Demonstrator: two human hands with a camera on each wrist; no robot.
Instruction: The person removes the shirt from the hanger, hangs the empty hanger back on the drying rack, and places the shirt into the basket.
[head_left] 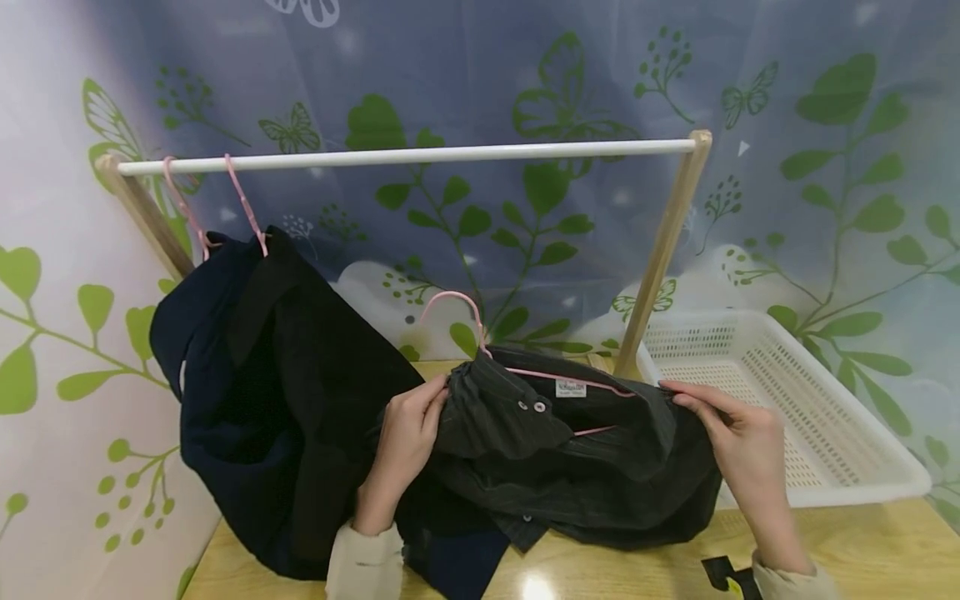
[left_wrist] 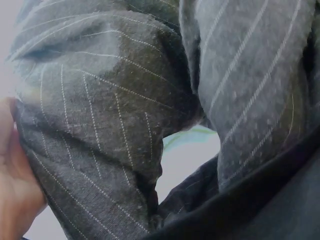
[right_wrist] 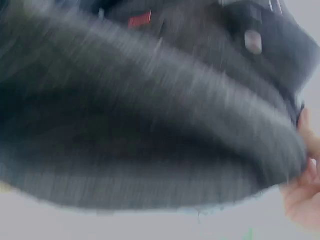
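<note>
A dark grey pinstriped shirt [head_left: 570, 500] with small buttons and a white neck label hangs between both hands over the table. A pink hanger [head_left: 478, 321] sits inside it, its hook standing out at the top left of the neck opening. My left hand [head_left: 408, 437] pinches the shirt's left shoulder area, while my right hand [head_left: 746, 442] pinches the fabric edge at the other side. In the left wrist view the striped cloth fills most of the picture beside the hand [left_wrist: 20, 185]. Blurred cloth covers much of the right wrist view, with the hand [right_wrist: 302, 190] at its edge.
A white rail [head_left: 420, 156] on wooden posts [head_left: 663, 250] spans the back. Dark clothes [head_left: 300, 375] hang from two pink hangers [head_left: 243, 200] at its left end. A white plastic basket [head_left: 847, 417] stands right. A small black item [head_left: 723, 575] lies by the right sleeve.
</note>
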